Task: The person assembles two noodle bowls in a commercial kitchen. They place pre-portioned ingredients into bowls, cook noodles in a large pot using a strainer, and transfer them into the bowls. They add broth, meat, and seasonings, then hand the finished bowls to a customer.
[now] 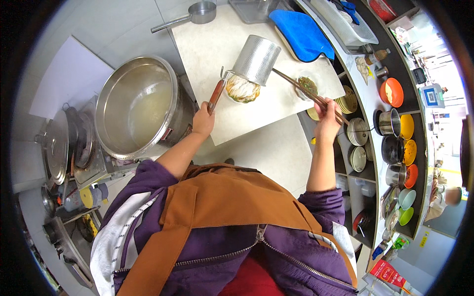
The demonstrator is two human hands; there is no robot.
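My left hand (203, 120) is closed round the wooden handle of a noodle strainer (256, 60), a deep perforated metal cylinder. It is tipped over a bowl, and its mouth faces white noodles (242, 89) that lie in brownish liquid there. Most of that bowl is hidden by the noodles and strainer. In my right hand (328, 121) is a pair of long dark chopsticks (291, 82). Their tips reach toward the strainer's side; whether they touch it, I cannot tell. Beneath the chopsticks stands a clear bowl with chopped green food (308, 85).
A large metal pot (101, 116) of cloudy liquid stands left of the pale worktop (237, 123). A small saucepan (202, 13), a metal tray (242, 15) and a blue cloth (302, 34) lie at the far side. Shelves with stacked bowls (357, 130) line the right.
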